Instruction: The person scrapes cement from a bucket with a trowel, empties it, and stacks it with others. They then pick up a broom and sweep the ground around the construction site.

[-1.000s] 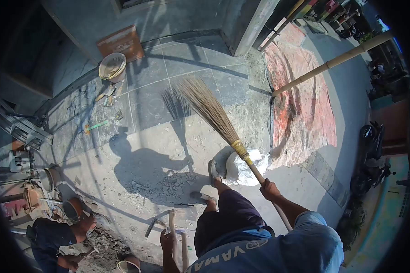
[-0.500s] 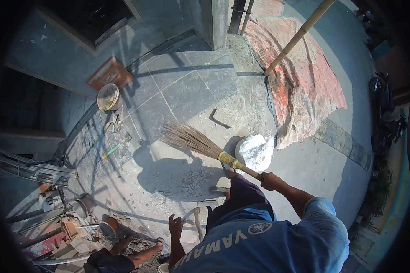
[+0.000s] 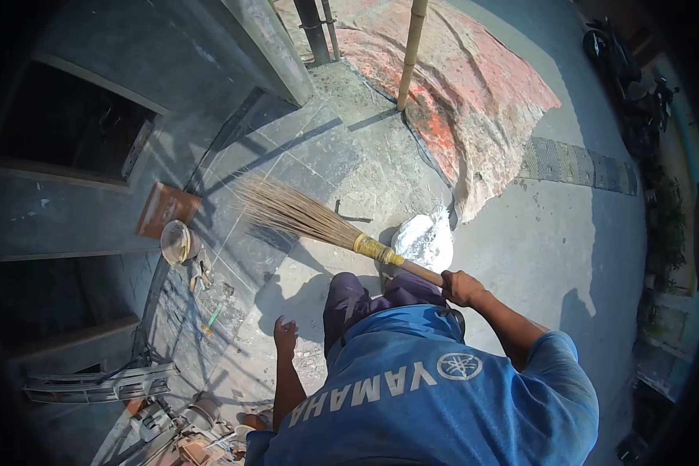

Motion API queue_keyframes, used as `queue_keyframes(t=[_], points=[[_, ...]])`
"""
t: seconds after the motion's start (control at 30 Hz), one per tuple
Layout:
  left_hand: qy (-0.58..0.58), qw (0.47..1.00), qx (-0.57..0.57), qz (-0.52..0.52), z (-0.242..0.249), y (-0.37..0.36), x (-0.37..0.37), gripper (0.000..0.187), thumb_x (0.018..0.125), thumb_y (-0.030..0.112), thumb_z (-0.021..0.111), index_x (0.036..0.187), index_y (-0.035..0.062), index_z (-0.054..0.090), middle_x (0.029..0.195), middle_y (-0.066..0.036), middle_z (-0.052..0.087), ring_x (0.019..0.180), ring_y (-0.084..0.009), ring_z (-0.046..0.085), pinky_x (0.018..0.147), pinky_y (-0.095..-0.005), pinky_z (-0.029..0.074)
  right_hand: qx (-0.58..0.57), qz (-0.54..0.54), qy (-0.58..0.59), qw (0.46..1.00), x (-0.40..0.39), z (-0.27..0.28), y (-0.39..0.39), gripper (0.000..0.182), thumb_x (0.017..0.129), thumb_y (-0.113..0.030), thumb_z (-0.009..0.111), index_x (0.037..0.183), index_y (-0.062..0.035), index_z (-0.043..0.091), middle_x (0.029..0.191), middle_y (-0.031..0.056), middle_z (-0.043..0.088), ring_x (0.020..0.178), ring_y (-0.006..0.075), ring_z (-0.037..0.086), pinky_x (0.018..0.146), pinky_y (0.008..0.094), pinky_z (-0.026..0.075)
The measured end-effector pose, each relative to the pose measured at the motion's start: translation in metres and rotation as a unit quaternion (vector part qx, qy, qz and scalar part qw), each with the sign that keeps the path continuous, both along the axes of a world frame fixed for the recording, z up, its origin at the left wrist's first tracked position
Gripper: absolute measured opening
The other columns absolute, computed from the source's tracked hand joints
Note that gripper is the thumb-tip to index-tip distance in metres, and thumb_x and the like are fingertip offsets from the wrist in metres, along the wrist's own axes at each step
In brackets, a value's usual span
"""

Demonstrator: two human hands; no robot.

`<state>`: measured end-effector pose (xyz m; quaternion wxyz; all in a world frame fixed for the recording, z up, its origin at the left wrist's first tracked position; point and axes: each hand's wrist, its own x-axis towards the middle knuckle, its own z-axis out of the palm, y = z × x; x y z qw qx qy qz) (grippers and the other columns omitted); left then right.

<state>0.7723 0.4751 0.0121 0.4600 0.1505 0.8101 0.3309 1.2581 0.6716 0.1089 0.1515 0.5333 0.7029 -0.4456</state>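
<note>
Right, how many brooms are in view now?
1: the twig broom, held in the right hand and extending over toward the grey floor tiles. Others could be hidden in the lower-left clutter.

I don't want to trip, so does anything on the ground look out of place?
Yes: a dark, bent strip lies loose on the ground just beyond the broom, where it could catch a foot. The reddish tarp also looks rumpled and blotchy with pale stains.

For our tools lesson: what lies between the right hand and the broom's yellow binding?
A bare stretch of the broom handle, as the head view shows.
</note>
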Motion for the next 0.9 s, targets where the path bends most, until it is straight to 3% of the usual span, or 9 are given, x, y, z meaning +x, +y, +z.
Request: queue_keyframes(t=[0.3,0.4,0.47,0.57,0.77,0.9], points=[[0.073,0.977,-0.049,-0.195,-0.002,0.124,-0.024,0.051,0.084,0.015,0.061,0.129,0.0057,0.038,0.084,-0.007,0.058,0.068,-0.0135,0.057,0.051,-0.0261,0.044,0.010,-0.167,-0.040,0.985,0.052,0.017,-0.062,0.026,0.075,-0.022,0.060,0.092,-0.0029,0.054,0.077,0.0224,0.061,0.075,0.0404,0.059,0.066,0.0451,0.047],[0.094,0.977,-0.002,-0.193,-0.019,0.165,-0.032,0.053,0.080,0.018,0.064,0.126,0.0015,0.042,0.079,-0.011,0.062,0.068,-0.0176,0.059,0.061,-0.0302,0.048,0.026,-0.264,-0.044,0.963,0.056,0.016,-0.095,0.026,0.074,-0.018,0.066,0.092,-0.0024,0.055,0.077,0.0215,0.062,0.075,0.0395,0.060,0.065,0.0429,0.047],[0.177,0.936,0.056,-0.297,-0.036,0.190,-0.043,0.051,0.080,0.019,0.063,0.124,0.0004,0.044,0.084,-0.014,0.063,0.076,-0.0245,0.061,0.071,-0.0344,0.048,0.034,-0.317,-0.044,0.947,0.051,0.019,-0.107,0.026,0.073,-0.017,0.067,0.092,-0.0017,0.056,0.076,0.0228,0.062,0.073,0.0397,0.060,0.065,0.0436,0.047],[0.147,0.941,0.100,-0.288,-0.014,0.222,-0.018,0.049,0.081,0.021,0.063,0.123,0.0017,0.045,0.092,-0.018,0.064,0.083,-0.0271,0.062,0.075,-0.0361,0.047,0.033,-0.341,-0.058,0.938,0.041,0.019,-0.109,0.027,0.074,-0.019,0.067,0.090,-0.0008,0.054,0.077,0.0237,0.061,0.075,0.0399,0.060,0.066,0.0443,0.047],[0.112,0.954,0.095,-0.262,0.022,0.197,0.016,0.050,0.081,0.023,0.064,0.124,0.0036,0.045,0.098,-0.019,0.064,0.089,-0.0255,0.063,0.077,-0.0338,0.048,0.027,-0.343,-0.069,0.936,0.032,-0.012,-0.056,0.032,0.078,-0.022,0.063,0.094,0.0023,0.051,0.080,0.0236,0.062,0.078,0.0418,0.061,0.069,0.0437,0.047],[0.144,0.958,0.054,-0.242,0.002,0.127,0.010,0.052,0.081,0.023,0.064,0.125,0.0042,0.044,0.104,-0.020,0.062,0.092,-0.0285,0.063,0.078,-0.0342,0.049,0.055,-0.269,-0.043,0.961,0.015,-0.090,0.008,0.038,0.080,-0.021,0.059,0.108,0.0003,0.044,0.093,0.0274,0.060,0.092,0.0435,0.058,0.077,0.0473,0.046]])
